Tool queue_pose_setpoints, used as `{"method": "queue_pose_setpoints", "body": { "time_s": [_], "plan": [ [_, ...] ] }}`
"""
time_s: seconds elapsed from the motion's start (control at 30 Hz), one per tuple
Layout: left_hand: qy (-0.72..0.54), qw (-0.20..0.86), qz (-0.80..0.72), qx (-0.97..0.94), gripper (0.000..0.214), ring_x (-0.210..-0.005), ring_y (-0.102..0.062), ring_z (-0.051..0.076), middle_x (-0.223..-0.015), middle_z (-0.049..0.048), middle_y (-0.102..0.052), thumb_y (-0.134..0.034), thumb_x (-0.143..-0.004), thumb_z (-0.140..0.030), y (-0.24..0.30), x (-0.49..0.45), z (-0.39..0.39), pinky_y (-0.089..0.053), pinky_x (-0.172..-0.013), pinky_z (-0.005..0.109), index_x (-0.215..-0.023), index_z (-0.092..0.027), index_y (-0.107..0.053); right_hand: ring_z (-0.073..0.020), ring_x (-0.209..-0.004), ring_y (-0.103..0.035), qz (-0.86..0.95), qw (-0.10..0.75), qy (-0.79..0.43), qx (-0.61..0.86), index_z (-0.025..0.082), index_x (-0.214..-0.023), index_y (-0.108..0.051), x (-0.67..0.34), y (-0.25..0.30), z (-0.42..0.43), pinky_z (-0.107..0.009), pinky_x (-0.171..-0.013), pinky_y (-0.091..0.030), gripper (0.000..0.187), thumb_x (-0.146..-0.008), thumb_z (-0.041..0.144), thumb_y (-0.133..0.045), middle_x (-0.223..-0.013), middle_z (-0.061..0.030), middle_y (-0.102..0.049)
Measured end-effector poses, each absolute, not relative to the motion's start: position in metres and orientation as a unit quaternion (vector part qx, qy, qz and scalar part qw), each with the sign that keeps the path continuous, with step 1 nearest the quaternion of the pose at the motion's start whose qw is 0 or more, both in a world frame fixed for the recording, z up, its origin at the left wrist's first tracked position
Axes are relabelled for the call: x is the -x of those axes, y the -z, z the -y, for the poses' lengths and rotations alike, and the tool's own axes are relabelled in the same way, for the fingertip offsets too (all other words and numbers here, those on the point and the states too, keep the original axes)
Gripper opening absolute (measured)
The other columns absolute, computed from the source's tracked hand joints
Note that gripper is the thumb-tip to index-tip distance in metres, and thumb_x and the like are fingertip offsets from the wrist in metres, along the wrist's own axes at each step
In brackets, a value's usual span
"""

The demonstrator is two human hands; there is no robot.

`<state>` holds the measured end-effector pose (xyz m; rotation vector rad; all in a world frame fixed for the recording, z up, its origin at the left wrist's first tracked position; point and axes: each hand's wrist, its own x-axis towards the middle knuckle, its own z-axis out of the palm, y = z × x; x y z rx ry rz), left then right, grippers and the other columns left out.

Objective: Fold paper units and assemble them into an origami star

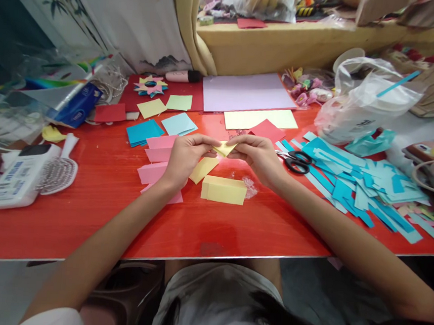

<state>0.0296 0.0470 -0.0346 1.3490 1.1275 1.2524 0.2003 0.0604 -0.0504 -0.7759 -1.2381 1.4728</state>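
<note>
Between the fingertips of both hands is a small folded piece of yellow paper point(224, 148), held above the middle of the red table point(98, 213). My left hand point(188, 156) pinches its left end, and my right hand point(256, 158) pinches the right end. Just below lies a yellow paper strip point(203, 169), partly behind the left fingers. Closer to me rests a folded yellow paper stack point(223, 190). Folded pink papers point(153, 171) form a column beside my left hand, which covers part of them. Black-handled scissors point(297, 161) lie right of my right hand.
Blue paper strips point(364, 178) are heaped at the right, near a plastic bag with a cup point(369, 109). Blue squares point(144, 132), a lilac sheet point(244, 91) and a folded paper ring point(150, 85) lie farther back. At left are a hairbrush point(57, 175) and white bottle point(20, 178).
</note>
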Motion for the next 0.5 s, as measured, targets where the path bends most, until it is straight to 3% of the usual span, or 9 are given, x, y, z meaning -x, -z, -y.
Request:
{"method": "queue_pose_setpoints", "body": {
  "time_s": [0.17, 0.5],
  "plan": [
    [-0.520, 0.485, -0.454, -0.537, 0.017, -0.069, -0.063, 0.010, -0.075, 0.0014, -0.068, -0.056, -0.073, -0.009, 0.0360, -0.0296, -0.0483, -0.056, -0.070, 0.023, -0.072, -0.015, -0.072, -0.0105, -0.070, -0.065, 0.509, 0.484, -0.620, 0.350, 0.016, -0.079, -0.071, -0.2001, 0.0483, -0.0598, -0.028, -0.080, -0.055, 0.016, -0.076, 0.011, -0.056, -0.079, -0.0021, -0.068],
    [-0.540, 0.519, -0.440, -0.495, 0.013, -0.071, -0.064, 0.012, -0.075, 0.0026, -0.067, -0.059, -0.073, -0.012, 0.0354, -0.0288, -0.0460, -0.055, -0.071, 0.024, -0.072, -0.014, -0.071, -0.0113, -0.067, -0.066, 0.503, 0.526, -0.578, 0.369, 0.014, -0.081, -0.067, -0.1999, 0.0524, -0.0618, -0.028, -0.075, -0.056, 0.010, -0.074, 0.015, -0.060, -0.077, -0.0031, -0.069]
  ]
}}
